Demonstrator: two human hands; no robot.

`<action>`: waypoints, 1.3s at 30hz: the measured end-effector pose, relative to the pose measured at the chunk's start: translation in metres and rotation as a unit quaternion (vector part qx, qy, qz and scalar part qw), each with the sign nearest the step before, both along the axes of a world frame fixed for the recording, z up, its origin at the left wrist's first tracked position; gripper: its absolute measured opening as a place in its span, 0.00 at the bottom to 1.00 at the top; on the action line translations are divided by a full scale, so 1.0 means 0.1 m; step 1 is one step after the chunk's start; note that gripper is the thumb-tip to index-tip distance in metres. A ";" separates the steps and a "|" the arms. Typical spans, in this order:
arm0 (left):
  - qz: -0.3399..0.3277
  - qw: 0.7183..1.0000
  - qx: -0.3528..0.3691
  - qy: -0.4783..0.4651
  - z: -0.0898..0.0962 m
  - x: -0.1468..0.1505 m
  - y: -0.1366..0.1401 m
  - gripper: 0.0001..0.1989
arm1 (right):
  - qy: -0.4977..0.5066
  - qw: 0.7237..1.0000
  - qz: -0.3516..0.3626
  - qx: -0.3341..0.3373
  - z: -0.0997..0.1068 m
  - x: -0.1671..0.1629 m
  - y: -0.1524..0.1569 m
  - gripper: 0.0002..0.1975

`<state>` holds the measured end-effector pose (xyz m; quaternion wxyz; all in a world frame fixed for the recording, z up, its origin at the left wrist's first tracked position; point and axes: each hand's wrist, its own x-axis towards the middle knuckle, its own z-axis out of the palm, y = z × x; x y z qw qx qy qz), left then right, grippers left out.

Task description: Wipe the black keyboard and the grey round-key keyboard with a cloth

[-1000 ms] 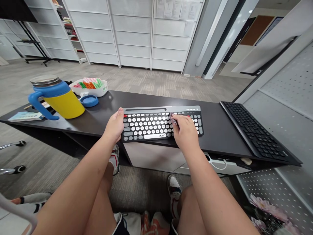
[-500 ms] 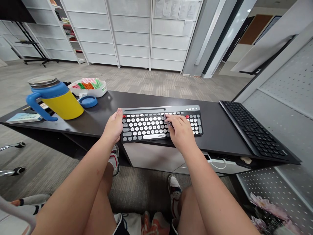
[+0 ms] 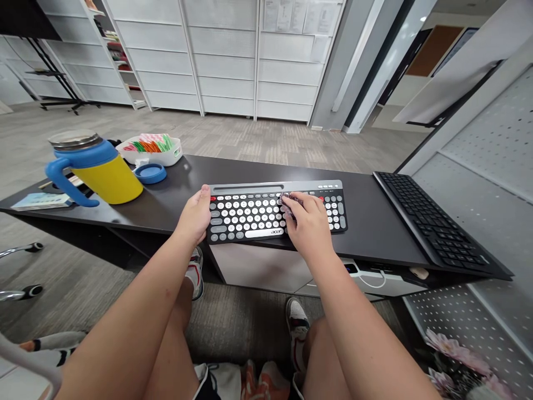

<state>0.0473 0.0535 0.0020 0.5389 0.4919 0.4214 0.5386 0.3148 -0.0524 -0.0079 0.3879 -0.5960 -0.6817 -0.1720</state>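
Note:
A grey and black acer keyboard (image 3: 250, 211) with round white keys lies at the front edge of the dark desk, its near edge slightly over the side. My left hand (image 3: 196, 214) is closed around its left end, thumb on top at the upper corner. Over the keys right of centre, my right hand (image 3: 310, 222) pinches a small crumpled, dark patterned cloth (image 3: 287, 201) against the upper rows. Most of this cloth is hidden under the fingers.
On the desk (image 3: 362, 216) at left stand a yellow and blue mug (image 3: 106, 175), a blue lid (image 3: 150, 173), a white basket (image 3: 170, 155) of colourful items and a small packet (image 3: 41, 200). A black keyboard (image 3: 437, 222) lies at right, beside a perforated panel (image 3: 495, 144).
My right hand has shifted slightly with the cloth over the upper keys, its fingers more spread over it. The keyboard has moved a touch to the right, with my left hand still on it.

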 end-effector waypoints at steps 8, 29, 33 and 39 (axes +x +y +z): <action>-0.007 1.000 -0.004 -0.003 0.01 0.00 0.00 0.27 | 0.039 0.990 -0.129 0.035 0.15 0.15 -0.14 0.18; 0.005 1.000 -0.002 0.011 -0.01 -0.01 0.02 0.26 | 0.001 0.997 -0.048 -0.052 0.04 0.10 -0.04 0.20; 0.001 1.000 0.001 0.010 -0.01 -0.01 0.03 0.27 | 0.012 0.998 -0.035 -0.044 0.04 -0.01 0.00 0.21; 0.009 1.000 0.002 0.020 -0.01 0.00 0.03 0.27 | 0.024 0.997 -0.024 -0.062 0.04 -0.26 0.04 0.21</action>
